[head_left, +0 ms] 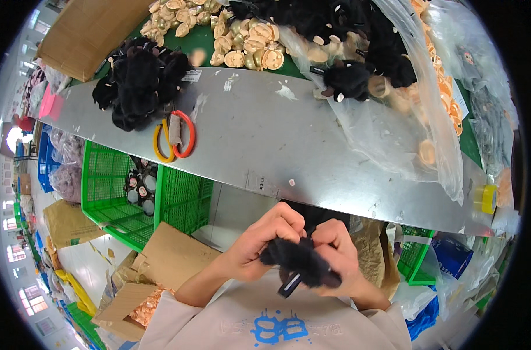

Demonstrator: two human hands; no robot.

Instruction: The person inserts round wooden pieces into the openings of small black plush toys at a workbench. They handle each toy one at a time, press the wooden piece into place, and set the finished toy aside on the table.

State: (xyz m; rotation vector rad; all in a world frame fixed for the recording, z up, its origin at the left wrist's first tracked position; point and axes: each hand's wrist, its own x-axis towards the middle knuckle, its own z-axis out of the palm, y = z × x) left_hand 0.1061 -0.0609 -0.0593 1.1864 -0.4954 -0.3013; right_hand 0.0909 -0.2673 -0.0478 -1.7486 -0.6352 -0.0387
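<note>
Close in front of my chest, a small black plush piece (300, 261) with a dark fabric tag is held between both hands. My left hand (268, 242) is closed on its left side, fingers curled. My right hand (338, 251) grips it from the right, thumb and fingers pressed into the fur. Beyond them, on the metal bench (242, 122), lies a heap of black plush pieces (138, 81) at the left. Another black plush piece (348, 80) rests by the clear plastic bag (388, 131) at the right.
Scissors with red and yellow handles (175, 135) lie on the bench. Peach-coloured plastic face parts (251, 41) are piled at the back. Below the bench edge stand green crates (122, 195), a cardboard box (122, 306) and another green crate (415, 256). A yellow tape roll (486, 199) sits far right.
</note>
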